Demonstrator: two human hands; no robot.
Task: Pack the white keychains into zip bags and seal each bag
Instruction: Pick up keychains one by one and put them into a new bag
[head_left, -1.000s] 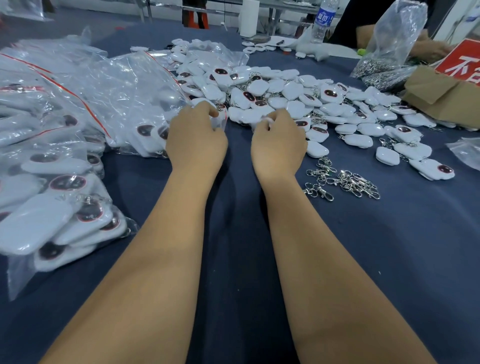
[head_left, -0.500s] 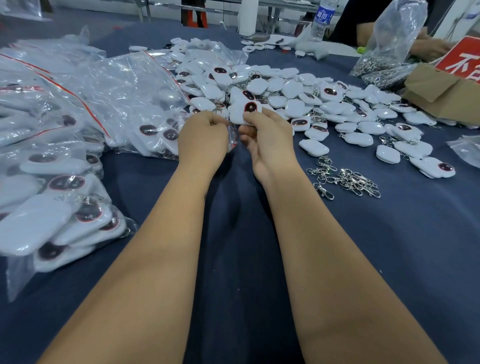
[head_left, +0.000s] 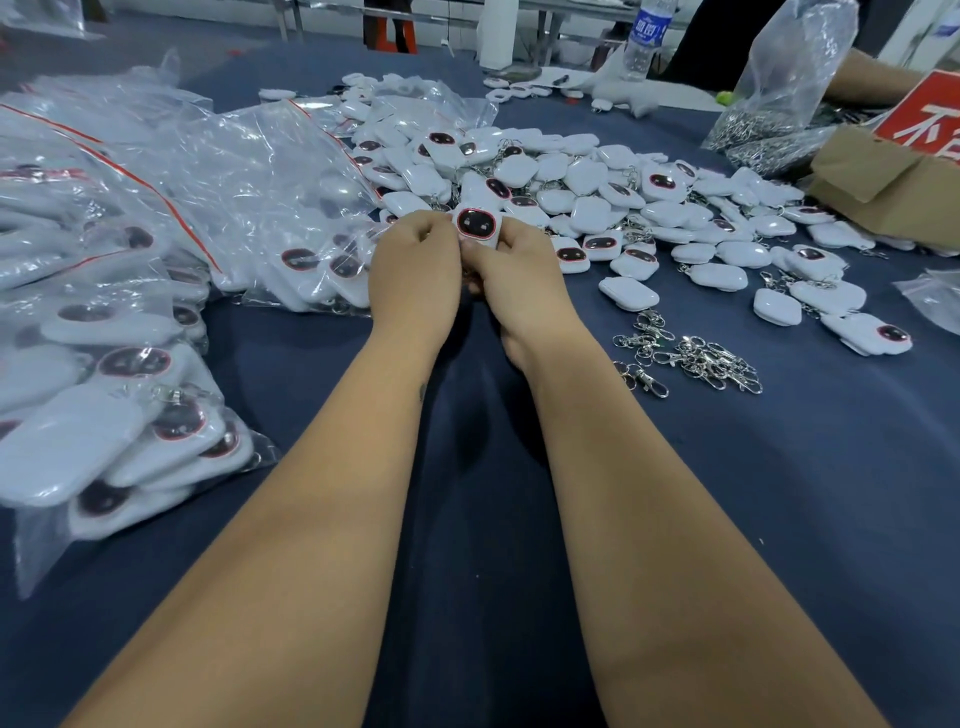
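- Keychain (head_left: 476, 223), dark face up, pinched between left hand (head_left: 415, 270) and right hand (head_left: 519, 275) above the tabletop (head_left: 779, 493).
- Loose pile (head_left: 597, 192) behind; filled bags (head_left: 130, 312) left.

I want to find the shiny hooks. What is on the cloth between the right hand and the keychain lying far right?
In the head view, a loose pile of metal clasps lies between the right hand and that face-up keychain, on the blue cloth.

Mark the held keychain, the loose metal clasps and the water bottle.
held keychain (head_left: 476, 223), head view, its dark face.
loose metal clasps (head_left: 696, 358), head view, middle of the heap.
water bottle (head_left: 643, 39), head view, its label.
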